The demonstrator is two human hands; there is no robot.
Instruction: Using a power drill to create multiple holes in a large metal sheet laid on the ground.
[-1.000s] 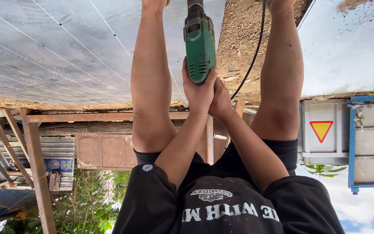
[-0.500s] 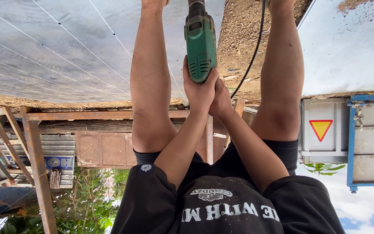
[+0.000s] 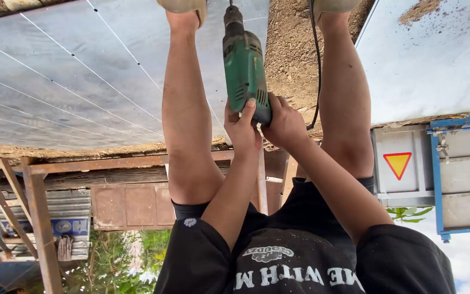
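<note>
Against the grey sheet-metal panel, between the person's bare legs, a green electric drill points its bit at the surface. The left hand and right hand both wrap tight around its handle; a black cord trails beside.

There was one green power drill with one black cord, and two hands on it, the left hand and the right hand. Two bare legs showed, with two shoes at the top edge. One grey lined panel, one white sheet and one triangular red-and-yellow sign completed the count.
</note>
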